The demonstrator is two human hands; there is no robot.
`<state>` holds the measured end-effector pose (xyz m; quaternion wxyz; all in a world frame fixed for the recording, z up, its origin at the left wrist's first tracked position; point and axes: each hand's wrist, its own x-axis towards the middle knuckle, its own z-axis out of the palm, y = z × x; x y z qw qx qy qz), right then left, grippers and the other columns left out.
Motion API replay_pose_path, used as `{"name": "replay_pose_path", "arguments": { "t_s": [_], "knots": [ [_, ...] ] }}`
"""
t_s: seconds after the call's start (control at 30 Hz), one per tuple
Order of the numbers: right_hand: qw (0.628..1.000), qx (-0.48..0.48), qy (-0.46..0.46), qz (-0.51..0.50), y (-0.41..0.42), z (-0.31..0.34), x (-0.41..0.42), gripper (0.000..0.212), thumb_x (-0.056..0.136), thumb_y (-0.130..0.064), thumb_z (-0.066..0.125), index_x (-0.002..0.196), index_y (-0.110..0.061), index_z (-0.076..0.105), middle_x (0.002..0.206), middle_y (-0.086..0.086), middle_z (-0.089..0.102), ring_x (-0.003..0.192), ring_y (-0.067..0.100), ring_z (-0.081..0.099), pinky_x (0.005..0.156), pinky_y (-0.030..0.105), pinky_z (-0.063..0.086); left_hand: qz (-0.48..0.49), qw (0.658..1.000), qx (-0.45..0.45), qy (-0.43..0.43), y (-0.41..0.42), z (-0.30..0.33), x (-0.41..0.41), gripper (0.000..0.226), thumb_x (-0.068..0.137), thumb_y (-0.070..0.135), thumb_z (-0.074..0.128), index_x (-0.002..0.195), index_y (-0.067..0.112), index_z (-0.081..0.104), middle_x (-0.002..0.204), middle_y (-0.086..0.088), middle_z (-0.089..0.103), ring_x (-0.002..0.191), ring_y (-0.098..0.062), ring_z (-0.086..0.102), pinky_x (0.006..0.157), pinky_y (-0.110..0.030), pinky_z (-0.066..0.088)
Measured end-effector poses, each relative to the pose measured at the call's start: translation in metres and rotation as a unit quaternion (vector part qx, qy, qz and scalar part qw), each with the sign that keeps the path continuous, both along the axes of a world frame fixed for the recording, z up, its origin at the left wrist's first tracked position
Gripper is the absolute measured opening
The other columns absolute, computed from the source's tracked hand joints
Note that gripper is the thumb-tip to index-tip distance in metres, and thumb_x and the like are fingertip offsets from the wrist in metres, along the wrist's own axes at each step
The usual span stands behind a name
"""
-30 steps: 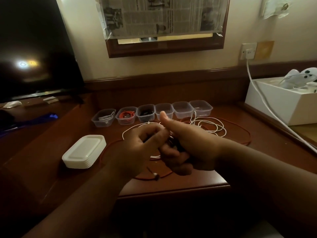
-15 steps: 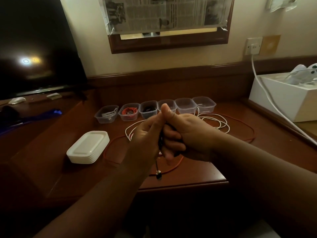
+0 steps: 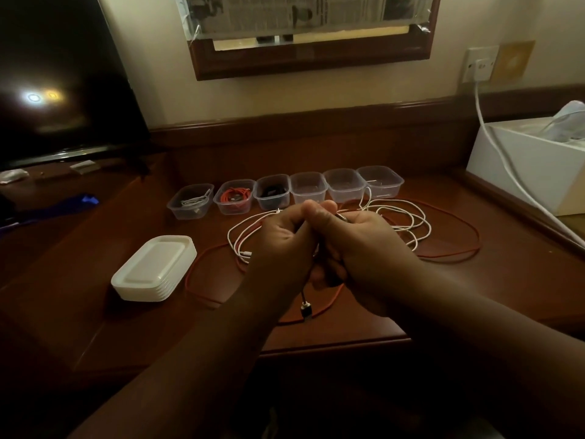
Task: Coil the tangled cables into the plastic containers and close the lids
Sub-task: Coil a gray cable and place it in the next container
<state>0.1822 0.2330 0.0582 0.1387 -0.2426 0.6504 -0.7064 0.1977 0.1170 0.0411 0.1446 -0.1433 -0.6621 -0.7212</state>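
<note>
Both hands [image 3: 323, 245] grip a black cable [image 3: 305, 307], plug hanging downward.

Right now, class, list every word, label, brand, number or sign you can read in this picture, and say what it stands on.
Newspaper taped over the mirror: printed columns and photos, too small and blurred to read.
Containers, stack of lids, white box, wall socket: no legible text.
Nothing readable.
</note>
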Motion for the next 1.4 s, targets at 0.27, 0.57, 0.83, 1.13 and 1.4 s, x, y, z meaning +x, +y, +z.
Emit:
{"name": "replay_pose_path", "arguments": {
  "t_s": [0.27, 0.57, 0.83, 1.13, 1.4],
  "knots": [
    [0.999, -0.053, -0.005, -0.012, -0.017, -0.014, -0.048, 0.026, 0.1, -0.027, 0.049, 0.108, -0.006, 0.062, 0.066, -0.005, 0.062, 0.065, 0.01, 0.06, 0.071, 0.03, 0.054, 0.126, 0.991, -0.015, -0.035, -0.022, 0.003, -0.049, 0.034, 0.097, 0.038, 0.053, 0.074, 0.013, 0.058, 0.047, 0.008, 0.051, 0.043, -0.006, 0.049, 0.047, -0.025, 0.045],
    [0.985, -0.094, -0.136, 0.05, -0.034, -0.02, -0.136, 0.039, 0.1, -0.043, 0.043, 0.085, -0.009, 0.056, 0.057, 0.0, 0.048, 0.062, 0.016, 0.055, 0.076, 0.036, 0.052, 0.098, 0.99, 0.006, -0.102, -0.039, -0.007, -0.128, 0.044, 0.099, 0.044, 0.051, 0.076, 0.009, 0.063, 0.06, -0.009, 0.063, 0.052, -0.019, 0.054, 0.058, -0.032, 0.046],
    [0.979, -0.027, -0.152, 0.133, -0.024, -0.061, -0.185, 0.044, 0.094, -0.047, 0.042, 0.097, -0.005, 0.057, 0.07, 0.005, 0.053, 0.074, 0.026, 0.058, 0.078, 0.038, 0.052, 0.06, 0.987, -0.123, -0.087, -0.065, -0.038, -0.16, 0.045, 0.094, 0.049, 0.051, 0.076, 0.01, 0.063, 0.064, -0.014, 0.068, 0.05, -0.025, 0.061, 0.049, -0.032, 0.049],
    [0.975, -0.166, -0.141, 0.048, -0.041, -0.099, -0.193, 0.032, 0.094, -0.035, 0.043, 0.069, -0.018, 0.052, 0.058, -0.004, 0.032, 0.054, 0.013, 0.028, 0.06, 0.033, 0.025, 0.124, 0.975, -0.184, 0.015, -0.057, -0.068, -0.175, 0.042, 0.097, 0.051, 0.043, 0.085, 0.017, 0.063, 0.066, -0.003, 0.057, 0.058, -0.014, 0.052, 0.052, -0.034, 0.043],
    [0.947, -0.26, -0.186, 0.024, -0.028, -0.09, -0.199, 0.034, 0.094, -0.035, 0.045, 0.066, -0.016, 0.051, 0.055, -0.005, 0.027, 0.048, 0.01, 0.024, 0.062, 0.03, 0.032, 0.254, 0.904, -0.301, 0.167, -0.058, -0.076, -0.169, 0.025, 0.101, 0.027, 0.048, 0.117, 0.019, 0.064, 0.105, 0.004, 0.06, 0.098, -0.004, 0.057, 0.083, -0.014, 0.044]
  ]
}}
